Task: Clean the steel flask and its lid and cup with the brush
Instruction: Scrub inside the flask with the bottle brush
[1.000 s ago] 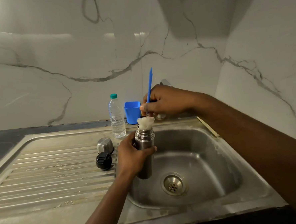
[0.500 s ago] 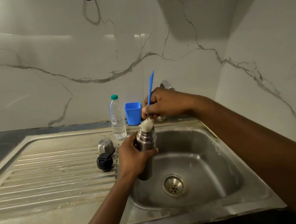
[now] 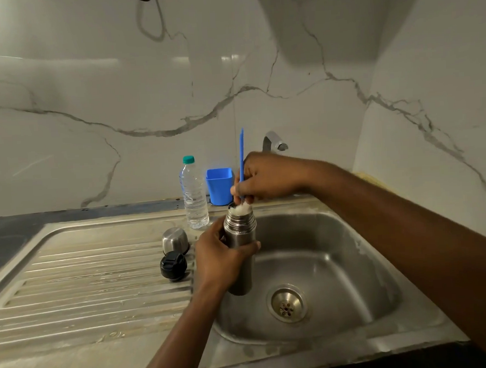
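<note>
— Which way does the flask [image 3: 241,240] stand?
— Upright, mouth up, long axis vertical, above the sink's [image 3: 354,262] left side; the left hand [image 3: 221,259] wraps its body.
— And the brush [image 3: 241,155]?
— The right hand [image 3: 267,176] pinches its handle; the bristles sit lower in the mouth than half a second ago. The lid [image 3: 173,266] and cup [image 3: 175,240] rest left, on the drainboard [image 3: 85,278].

Bare L hand [image 3: 222,260], R hand [image 3: 267,178], forearms [image 3: 409,230].
</note>
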`<state>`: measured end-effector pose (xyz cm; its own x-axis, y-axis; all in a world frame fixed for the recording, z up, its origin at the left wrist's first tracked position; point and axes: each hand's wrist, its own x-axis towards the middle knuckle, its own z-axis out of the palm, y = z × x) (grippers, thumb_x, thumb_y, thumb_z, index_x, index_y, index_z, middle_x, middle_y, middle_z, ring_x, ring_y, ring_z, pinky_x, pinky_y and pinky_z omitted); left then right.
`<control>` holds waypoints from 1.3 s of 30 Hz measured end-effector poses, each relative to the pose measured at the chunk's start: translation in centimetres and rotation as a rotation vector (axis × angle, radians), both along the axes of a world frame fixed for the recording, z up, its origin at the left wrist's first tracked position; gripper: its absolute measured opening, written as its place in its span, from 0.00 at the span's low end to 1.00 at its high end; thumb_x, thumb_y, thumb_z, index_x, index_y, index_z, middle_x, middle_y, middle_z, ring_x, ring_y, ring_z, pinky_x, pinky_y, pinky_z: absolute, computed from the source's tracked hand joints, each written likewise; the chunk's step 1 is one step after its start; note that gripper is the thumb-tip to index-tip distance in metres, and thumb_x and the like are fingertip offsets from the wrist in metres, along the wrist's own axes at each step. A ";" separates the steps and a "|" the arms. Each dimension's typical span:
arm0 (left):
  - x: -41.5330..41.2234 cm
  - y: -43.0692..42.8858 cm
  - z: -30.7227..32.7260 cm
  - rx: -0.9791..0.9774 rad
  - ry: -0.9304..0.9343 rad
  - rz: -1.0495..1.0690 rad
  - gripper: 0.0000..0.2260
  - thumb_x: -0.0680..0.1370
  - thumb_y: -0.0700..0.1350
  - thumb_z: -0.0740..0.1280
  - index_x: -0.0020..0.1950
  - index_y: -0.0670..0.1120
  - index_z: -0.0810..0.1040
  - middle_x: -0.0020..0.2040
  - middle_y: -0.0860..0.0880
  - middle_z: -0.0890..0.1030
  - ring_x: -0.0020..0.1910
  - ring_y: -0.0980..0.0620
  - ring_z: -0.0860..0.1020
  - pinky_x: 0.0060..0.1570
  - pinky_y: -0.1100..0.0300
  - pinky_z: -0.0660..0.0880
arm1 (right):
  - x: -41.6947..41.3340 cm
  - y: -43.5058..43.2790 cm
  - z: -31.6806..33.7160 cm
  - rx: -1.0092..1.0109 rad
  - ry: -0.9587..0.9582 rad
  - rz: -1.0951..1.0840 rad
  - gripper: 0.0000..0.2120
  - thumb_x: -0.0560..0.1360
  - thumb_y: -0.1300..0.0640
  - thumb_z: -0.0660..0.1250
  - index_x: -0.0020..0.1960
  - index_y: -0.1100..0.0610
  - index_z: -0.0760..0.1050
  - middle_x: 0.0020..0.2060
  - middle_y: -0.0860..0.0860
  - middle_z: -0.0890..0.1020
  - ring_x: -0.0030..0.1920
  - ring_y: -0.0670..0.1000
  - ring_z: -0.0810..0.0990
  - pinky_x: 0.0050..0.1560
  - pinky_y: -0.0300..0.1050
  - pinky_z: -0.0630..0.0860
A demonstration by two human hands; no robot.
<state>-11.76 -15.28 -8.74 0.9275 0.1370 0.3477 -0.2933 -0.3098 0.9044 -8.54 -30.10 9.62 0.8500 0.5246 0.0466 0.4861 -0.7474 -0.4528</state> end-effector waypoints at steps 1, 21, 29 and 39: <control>0.0 0.0 0.0 -0.006 0.000 0.001 0.28 0.65 0.47 0.86 0.61 0.57 0.80 0.52 0.58 0.86 0.51 0.61 0.84 0.51 0.63 0.79 | 0.0 0.2 -0.7 -0.039 0.002 0.011 0.12 0.81 0.54 0.68 0.44 0.57 0.86 0.36 0.47 0.86 0.35 0.39 0.82 0.41 0.38 0.76; 0.1 0.0 -0.4 -0.003 0.002 0.003 0.27 0.65 0.45 0.86 0.60 0.55 0.82 0.51 0.59 0.86 0.49 0.66 0.83 0.50 0.64 0.78 | -0.8 0.1 1.4 -0.035 -0.203 -0.078 0.19 0.80 0.44 0.70 0.43 0.59 0.85 0.33 0.49 0.85 0.27 0.41 0.78 0.34 0.36 0.73; -0.1 -0.3 0.0 0.008 -0.013 0.022 0.28 0.64 0.47 0.86 0.62 0.56 0.81 0.52 0.60 0.86 0.50 0.67 0.82 0.48 0.68 0.76 | -1.2 1.3 -1.6 -0.123 -0.185 -0.137 0.24 0.79 0.45 0.71 0.31 0.56 0.70 0.26 0.50 0.72 0.26 0.47 0.68 0.31 0.40 0.64; -0.4 -0.7 0.2 -0.021 -0.027 0.036 0.28 0.63 0.45 0.86 0.60 0.55 0.82 0.50 0.60 0.86 0.48 0.67 0.83 0.48 0.66 0.77 | -1.7 1.9 -1.5 -0.142 -0.379 -0.186 0.21 0.77 0.49 0.70 0.32 0.51 0.63 0.32 0.48 0.70 0.31 0.47 0.70 0.31 0.42 0.60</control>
<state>-12.18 -16.03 -8.52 0.9124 0.1777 0.3688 -0.3064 -0.3013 0.9030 -10.24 -28.21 8.10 0.8674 0.3881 0.3114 0.4494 -0.8797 -0.1555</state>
